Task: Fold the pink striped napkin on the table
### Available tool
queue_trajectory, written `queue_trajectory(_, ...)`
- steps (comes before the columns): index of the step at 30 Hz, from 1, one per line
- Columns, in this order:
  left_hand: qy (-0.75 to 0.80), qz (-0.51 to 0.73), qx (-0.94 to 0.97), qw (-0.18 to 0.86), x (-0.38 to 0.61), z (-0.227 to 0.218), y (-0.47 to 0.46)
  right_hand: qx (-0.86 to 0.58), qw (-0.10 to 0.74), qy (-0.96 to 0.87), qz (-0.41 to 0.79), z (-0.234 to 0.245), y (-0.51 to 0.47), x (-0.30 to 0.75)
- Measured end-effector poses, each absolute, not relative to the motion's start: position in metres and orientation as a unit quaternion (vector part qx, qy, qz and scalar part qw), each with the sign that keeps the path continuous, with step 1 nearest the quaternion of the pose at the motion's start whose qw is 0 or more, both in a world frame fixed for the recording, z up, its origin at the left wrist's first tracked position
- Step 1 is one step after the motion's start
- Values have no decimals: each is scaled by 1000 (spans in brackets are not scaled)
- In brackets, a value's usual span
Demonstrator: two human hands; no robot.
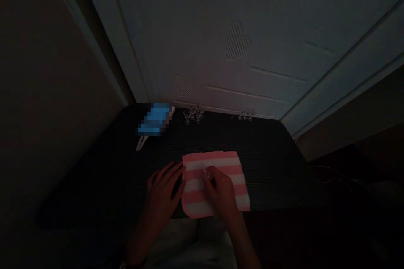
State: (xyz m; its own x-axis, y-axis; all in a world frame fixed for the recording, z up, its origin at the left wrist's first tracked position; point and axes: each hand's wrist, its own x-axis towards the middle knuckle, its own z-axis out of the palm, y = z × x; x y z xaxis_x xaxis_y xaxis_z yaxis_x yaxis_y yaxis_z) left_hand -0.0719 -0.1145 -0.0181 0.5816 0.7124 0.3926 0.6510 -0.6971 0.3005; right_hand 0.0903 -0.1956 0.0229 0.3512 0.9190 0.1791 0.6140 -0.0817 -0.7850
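A pink-and-white striped cloth (197, 196) lies spread near the front edge of the dark table. Over its middle, my right hand (221, 187) pinches a small clear glass piece (207, 174) between thumb and index finger; its full shape is partly hidden by the fingers. My left hand (166, 187) rests with fingers stretched out, its fingertips at the cloth's left edge. Farther back stand several tiny clear stemmed glasses (193, 114), and a second group of small clear glass pieces (246, 115) sits to their right.
At the back left of the dark table (268, 164) a lit, blurred screen (154, 119) leans on a white stand (141, 143). A pale panel with raised hearts (237, 41) rises behind the table. A thin white cable (331, 172) runs off to the right. The light is dim.
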Motion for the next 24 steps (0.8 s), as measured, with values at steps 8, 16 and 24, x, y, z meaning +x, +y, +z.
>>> queue_trajectory(8, 374, 250, 892, 55, -72, -18, -113, -774, 438, -427, 163, 16, -228, 146)
queue_trajectory(16, 344, 283, 890, 97, -77, -15, -116, -744, 504, -384, 211, 20, -247, 149)
queue_trajectory(24, 154, 178, 963, 133, -80, 2, -150, -701, 580, -308, 277, 21, -263, 150)
